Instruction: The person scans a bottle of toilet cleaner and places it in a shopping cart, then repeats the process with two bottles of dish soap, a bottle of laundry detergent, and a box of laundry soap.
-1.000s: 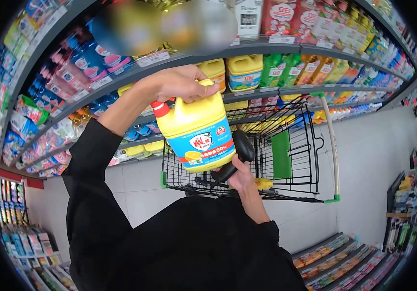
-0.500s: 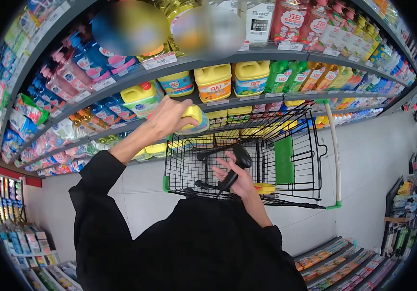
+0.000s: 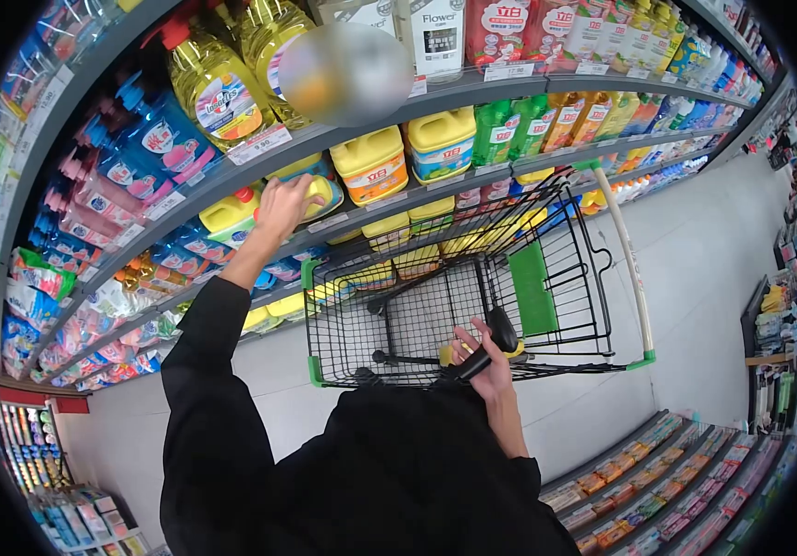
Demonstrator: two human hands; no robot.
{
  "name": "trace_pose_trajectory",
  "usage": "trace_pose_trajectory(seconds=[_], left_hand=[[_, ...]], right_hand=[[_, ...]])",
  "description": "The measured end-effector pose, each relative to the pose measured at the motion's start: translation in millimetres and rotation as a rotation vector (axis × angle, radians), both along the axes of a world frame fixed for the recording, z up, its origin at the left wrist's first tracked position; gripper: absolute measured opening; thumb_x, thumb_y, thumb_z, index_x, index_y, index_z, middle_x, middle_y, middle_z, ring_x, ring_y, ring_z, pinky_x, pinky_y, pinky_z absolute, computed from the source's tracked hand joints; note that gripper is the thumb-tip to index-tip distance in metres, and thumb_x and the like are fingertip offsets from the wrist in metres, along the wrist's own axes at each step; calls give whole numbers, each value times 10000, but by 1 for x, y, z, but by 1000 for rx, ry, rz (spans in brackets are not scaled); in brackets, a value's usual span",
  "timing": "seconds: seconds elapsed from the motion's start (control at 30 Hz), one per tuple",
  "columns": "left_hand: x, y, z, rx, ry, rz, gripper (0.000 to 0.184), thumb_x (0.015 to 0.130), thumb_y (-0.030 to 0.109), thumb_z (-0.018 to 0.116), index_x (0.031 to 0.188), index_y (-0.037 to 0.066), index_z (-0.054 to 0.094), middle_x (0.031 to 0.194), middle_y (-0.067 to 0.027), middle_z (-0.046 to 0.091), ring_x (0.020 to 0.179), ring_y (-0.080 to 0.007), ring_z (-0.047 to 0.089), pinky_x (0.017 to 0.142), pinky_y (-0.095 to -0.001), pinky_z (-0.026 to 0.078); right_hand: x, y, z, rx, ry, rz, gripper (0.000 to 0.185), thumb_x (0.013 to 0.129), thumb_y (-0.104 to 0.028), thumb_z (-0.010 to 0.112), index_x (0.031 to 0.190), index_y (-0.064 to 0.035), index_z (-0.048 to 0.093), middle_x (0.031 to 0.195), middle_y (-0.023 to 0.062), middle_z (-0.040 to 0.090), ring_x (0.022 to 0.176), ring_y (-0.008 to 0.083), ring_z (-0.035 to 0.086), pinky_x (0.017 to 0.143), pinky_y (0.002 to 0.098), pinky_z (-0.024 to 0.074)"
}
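At ten o'clock in the view, the left hand (image 3: 282, 208) curls its fingers at a yellow jug (image 3: 327, 193) on the shelf (image 3: 358, 214); whether they grip it cannot be told. At four o'clock, the right hand (image 3: 489, 369) grips a black device (image 3: 502, 329) by the shopping cart (image 3: 533, 289).

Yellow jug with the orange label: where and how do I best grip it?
Probably by the top handle of the yellow jug, reaching in from the front: it stands upright, facing outward, with a shelf edge above and a blue-labelled jug close beside.
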State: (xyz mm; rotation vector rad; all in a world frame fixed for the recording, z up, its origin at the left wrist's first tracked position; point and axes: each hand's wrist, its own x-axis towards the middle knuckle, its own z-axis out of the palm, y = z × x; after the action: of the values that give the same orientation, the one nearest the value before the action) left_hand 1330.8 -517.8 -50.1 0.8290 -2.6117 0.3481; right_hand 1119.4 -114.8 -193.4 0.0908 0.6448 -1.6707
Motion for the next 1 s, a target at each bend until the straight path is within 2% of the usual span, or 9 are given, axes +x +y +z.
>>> trace_pose_trajectory(seconds=[0.13,0.3,0.47,0.6,0.67,0.7,0.8,0.87,1.0], left_hand=[[-3,-23,-9,10,-88,44,443,785,430,684,1025,76,570,853,-133,689,833,-355,648,820,-445,487],[-7,-49,-6,57,-140,59,491,834,380,665,1197,68,555,1248,-232,554,1118,-421,534,916,-490,445],[-10,-67,-11,25,-189,146,507,925,410,555,1254,27,507,1261,-259,538,1190,-446,483,995,-513,379],[-9,-63,-25,146,-141,221,505,935,380,551,1302,42,477,1245,-264,548,1162,-464,497,967,-529,392],[-13,-42,-25,147,-46,349,497,925,367,570,1307,60,486,1244,-255,545,1152,-463,492,962,-554,371],[-12,-29,-33,-89,51,295,434,906,311,602,1251,56,533,1206,-229,567,1111,-451,516,946,-558,377],[-15,23,-55,-173,361,134,423,867,209,646,1250,70,531,1211,-198,548,1112,-409,514,916,-537,387],[-13,62,-100,43,345,116,409,830,135,663,1211,66,534,1224,-171,530,1135,-372,502,901,-496,397],[-6,148,-217,775,16,-32,357,805,109,648,1129,18,527,1128,-245,520,1004,-442,558,857,-510,475]], right_hand=[[1,15,-9,-35,7,-36,414,973,-321,543,1350,-168,465,1327,178,526,1101,292,572,929,428,480],[5,26,-16,-27,-61,-121,430,973,-310,543,1366,-163,453,1311,181,541,1076,286,579,917,425,481],[4,30,-15,21,-49,-160,426,972,-309,544,1360,-159,450,1269,170,569,1038,274,596,889,410,491],[-10,44,-25,165,81,-187,404,956,-266,581,1309,-100,475,1162,192,618,850,255,629,716,367,517],[-19,50,-22,273,211,-215,398,950,-250,586,1284,-59,485,1131,186,633,779,244,632,675,345,514],[-24,53,-16,370,290,-214,395,946,-235,586,1266,-27,487,1130,182,630,738,236,630,662,332,512],[-41,66,-35,630,526,-250,343,875,-182,633,1168,-35,533,1035,135,645,634,232,638,539,309,511],[-51,70,-37,661,571,-248,252,840,-121,615,1053,-2,556,927,111,638,578,283,667,458,304,505],[-60,66,-38,843,810,-218,257,844,-125,608,1024,43,535,832,130,598,535,319,677,408,322,509]])
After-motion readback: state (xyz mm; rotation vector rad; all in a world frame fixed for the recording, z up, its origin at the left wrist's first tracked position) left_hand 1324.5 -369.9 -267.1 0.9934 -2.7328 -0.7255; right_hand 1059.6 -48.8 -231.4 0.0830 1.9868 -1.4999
